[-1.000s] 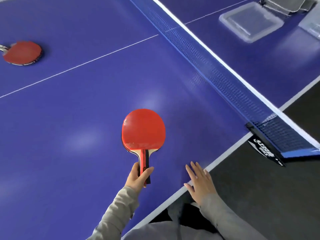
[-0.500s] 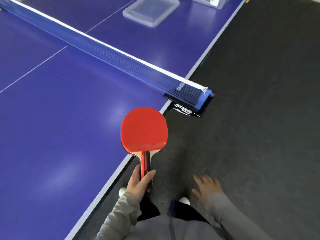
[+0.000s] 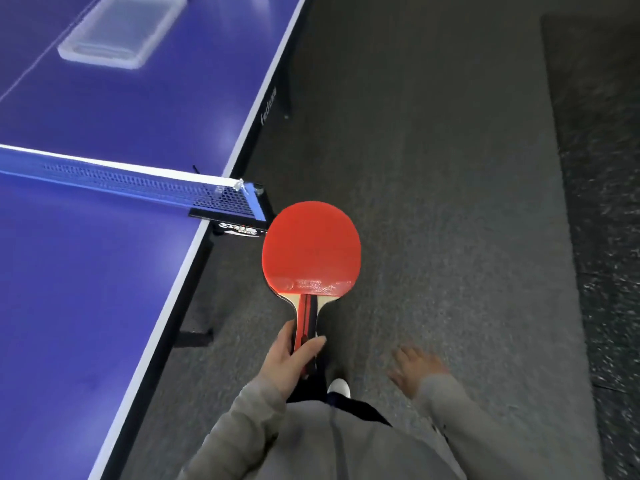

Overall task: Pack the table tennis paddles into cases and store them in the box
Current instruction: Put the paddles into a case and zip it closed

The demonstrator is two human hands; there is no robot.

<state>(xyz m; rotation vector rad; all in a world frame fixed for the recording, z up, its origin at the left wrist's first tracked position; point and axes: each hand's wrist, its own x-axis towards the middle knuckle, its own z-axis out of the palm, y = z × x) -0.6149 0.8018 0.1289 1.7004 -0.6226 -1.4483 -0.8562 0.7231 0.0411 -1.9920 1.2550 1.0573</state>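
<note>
My left hand grips the red-and-black handle of a table tennis paddle, whose red face points up over the grey floor beside the blue table. A second blade edge shows under the red face, so there may be two paddles stacked. My right hand hangs free over the floor with fingers spread, blurred and holding nothing. A clear plastic lid or tray lies on the far half of the table, past the net.
The net post and clamp stick out at the table's side edge, just left of the paddle. Grey carpet stretches ahead along the table's side. My white shoe shows below the paddle handle.
The view has swung right, off the table and along its side. My right hand has left the table edge and now hangs over the floor. The paddle stays in my left hand.
</note>
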